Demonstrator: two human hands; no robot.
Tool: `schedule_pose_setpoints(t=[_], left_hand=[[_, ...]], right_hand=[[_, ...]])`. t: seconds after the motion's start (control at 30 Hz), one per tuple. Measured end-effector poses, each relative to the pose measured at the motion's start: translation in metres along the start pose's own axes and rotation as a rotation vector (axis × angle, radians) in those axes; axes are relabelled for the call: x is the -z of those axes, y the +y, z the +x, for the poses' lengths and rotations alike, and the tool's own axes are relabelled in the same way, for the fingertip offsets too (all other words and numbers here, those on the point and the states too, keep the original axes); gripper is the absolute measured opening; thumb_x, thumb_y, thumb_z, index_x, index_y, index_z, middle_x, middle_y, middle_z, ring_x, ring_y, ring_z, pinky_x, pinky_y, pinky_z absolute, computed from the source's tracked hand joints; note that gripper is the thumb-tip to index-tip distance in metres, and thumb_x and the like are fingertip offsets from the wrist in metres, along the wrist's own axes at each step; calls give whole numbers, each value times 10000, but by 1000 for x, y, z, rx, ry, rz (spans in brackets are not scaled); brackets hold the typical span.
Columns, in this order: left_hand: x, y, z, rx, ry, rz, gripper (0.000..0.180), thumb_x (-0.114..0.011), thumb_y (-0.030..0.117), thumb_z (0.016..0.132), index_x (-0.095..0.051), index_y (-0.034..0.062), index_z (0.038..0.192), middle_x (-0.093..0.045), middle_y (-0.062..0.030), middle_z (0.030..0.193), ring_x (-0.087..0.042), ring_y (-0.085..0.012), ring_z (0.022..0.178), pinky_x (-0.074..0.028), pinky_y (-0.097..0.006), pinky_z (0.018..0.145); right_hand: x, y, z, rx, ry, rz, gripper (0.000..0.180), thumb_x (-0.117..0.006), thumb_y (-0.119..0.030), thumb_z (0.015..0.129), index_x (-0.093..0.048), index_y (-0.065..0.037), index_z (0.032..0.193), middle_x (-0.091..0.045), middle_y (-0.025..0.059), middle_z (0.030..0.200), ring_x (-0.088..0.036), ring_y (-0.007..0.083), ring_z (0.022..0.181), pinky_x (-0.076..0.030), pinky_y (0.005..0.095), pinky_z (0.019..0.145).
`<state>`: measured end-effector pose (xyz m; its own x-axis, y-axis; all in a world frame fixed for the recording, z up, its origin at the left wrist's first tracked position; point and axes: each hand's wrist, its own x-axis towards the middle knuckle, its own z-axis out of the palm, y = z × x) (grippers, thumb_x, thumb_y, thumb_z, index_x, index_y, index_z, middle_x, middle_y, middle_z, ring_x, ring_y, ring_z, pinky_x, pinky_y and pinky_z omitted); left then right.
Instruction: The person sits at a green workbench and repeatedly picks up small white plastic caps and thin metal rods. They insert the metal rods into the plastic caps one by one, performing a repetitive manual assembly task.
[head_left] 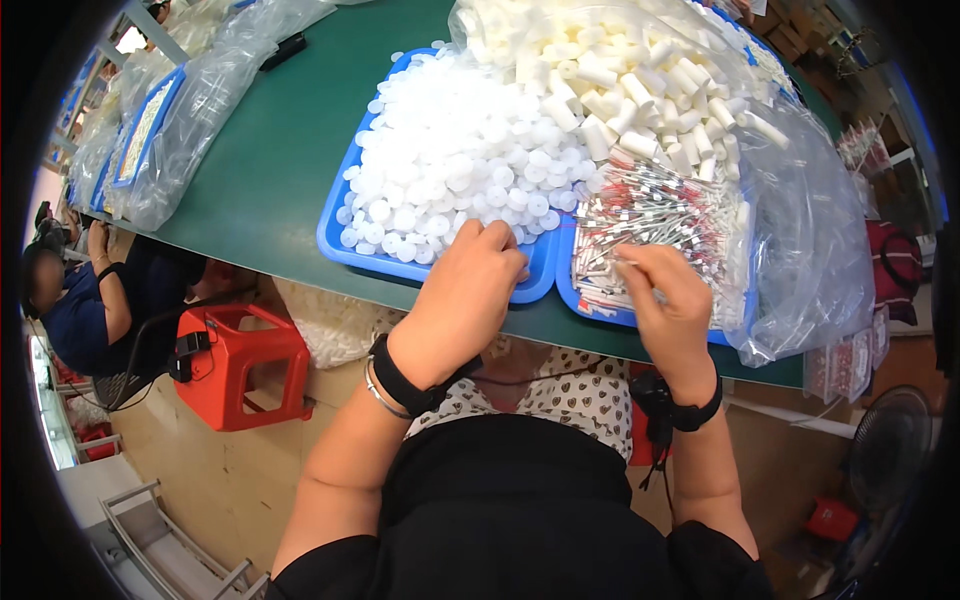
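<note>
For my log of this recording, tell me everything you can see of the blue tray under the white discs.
The blue tray looks like shallow, glossy plastic with a raised rim and rounded corners. It lies flat on the green table, near the front edge, close beside a second blue tray. Heaped translucent white discs hide its floor; its far right side is also hidden. The left hand reaches over its front rim; whether they touch is unclear.

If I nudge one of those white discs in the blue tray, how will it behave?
The white discs look small and thin, so one is probably light. Their broad faces suggest sliding more than rolling. Heaped loosely, neighbours would likely shift too.
</note>
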<state>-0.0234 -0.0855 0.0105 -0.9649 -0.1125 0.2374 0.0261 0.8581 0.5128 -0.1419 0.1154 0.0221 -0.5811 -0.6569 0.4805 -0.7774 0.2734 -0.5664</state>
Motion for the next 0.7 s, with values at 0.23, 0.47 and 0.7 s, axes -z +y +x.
schedule_pose_setpoints(t=[0.23,0.47,0.7], left_hand=[[8,-3,6,-36,-54,42,91,-645,27,809,-637,13,898,-579,-116,897,-517,-316,851,-454,-393,769],[6,5,6,131,111,-437,101,-627,52,894,-618,17,989,-581,-52,832,-583,-199,754,-475,-298,700],[-33,28,-25,572,-111,-2061,226,-616,206,966,-582,8,1070,-606,-31,929,-550,-84,774,-459,-202,687]], right_hand=[[22,6,-21,-571,240,734,218,-573,-141,981,-636,13,1121,-679,95,934,-670,133,772,-535,253,667],[21,9,-26,-721,276,1152,195,-524,-157,999,-586,7,1086,-671,126,945,-689,165,761,-545,263,635],[10,-24,-35,-636,79,1180,159,-536,-128,988,-572,15,1049,-667,152,934,-690,185,706,-553,274,591]])
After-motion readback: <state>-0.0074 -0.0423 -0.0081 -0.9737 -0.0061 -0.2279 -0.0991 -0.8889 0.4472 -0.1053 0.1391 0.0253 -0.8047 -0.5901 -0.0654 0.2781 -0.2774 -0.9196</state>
